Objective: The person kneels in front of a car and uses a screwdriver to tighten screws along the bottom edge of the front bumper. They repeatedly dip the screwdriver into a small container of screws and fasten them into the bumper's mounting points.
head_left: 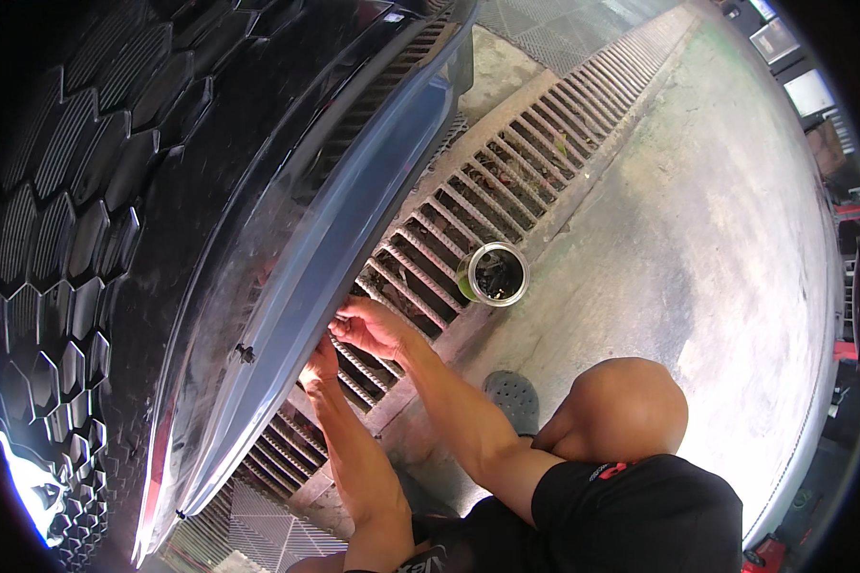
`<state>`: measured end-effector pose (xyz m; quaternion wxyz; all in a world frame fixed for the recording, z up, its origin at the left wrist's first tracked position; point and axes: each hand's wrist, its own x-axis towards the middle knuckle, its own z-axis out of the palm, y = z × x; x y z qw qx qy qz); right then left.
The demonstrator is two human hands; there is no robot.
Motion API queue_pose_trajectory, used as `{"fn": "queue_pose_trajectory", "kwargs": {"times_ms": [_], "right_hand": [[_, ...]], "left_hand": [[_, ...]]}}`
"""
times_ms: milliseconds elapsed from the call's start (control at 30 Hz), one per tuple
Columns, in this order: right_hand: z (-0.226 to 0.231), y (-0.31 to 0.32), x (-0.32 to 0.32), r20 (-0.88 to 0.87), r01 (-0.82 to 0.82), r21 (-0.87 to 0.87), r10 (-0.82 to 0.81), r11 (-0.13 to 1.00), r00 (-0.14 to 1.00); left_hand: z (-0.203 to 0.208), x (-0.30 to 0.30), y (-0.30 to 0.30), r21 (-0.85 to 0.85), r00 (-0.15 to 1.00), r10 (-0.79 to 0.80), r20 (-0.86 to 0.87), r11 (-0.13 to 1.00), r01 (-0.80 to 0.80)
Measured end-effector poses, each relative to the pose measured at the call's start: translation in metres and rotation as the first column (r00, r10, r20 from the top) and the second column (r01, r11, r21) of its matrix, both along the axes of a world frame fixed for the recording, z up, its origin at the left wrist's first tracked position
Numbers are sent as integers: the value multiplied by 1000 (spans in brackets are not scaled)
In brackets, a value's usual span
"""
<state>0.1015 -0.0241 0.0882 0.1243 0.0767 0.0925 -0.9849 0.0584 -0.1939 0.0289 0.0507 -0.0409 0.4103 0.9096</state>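
A car's front bumper fills the left side, with a smooth blue-grey lower lip [330, 229] along its bottom edge. Under that edge my left hand [321, 366] reaches up, its fingers mostly hidden by the lip. Just beside it, my right hand [371, 327] is closed in a pinch at the edge; whatever is between the fingertips is too small or hidden to make out. A small black clip [246, 354] sits on the lip, left of my hands. To the right stands a round metal-rimmed cup [499, 274] with small dark pieces inside.
A rusty drain grate [516, 177] runs diagonally under the bumper and my hands. Concrete floor [678, 258] spreads to the right, with my grey perforated shoe [513, 399] and bent knee [631, 411] on that side. A black honeycomb grille [67, 191] is above the bumper. Shop equipment lines the far right.
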Motion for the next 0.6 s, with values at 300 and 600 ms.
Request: {"fn": "queue_pose_trajectory", "kwargs": {"times_ms": [300, 600], "right_hand": [[-15, 20, -11, -106, -10, 162, 27, 987, 994], [1, 11, 0, -26, -12, 51, 13, 999, 1000]], "left_hand": [[-4, 5, 18, -28, 985, 105, -140, 994, -110], [47, 14, 46, 138, 1000, 11, -3, 990, -10]]}}
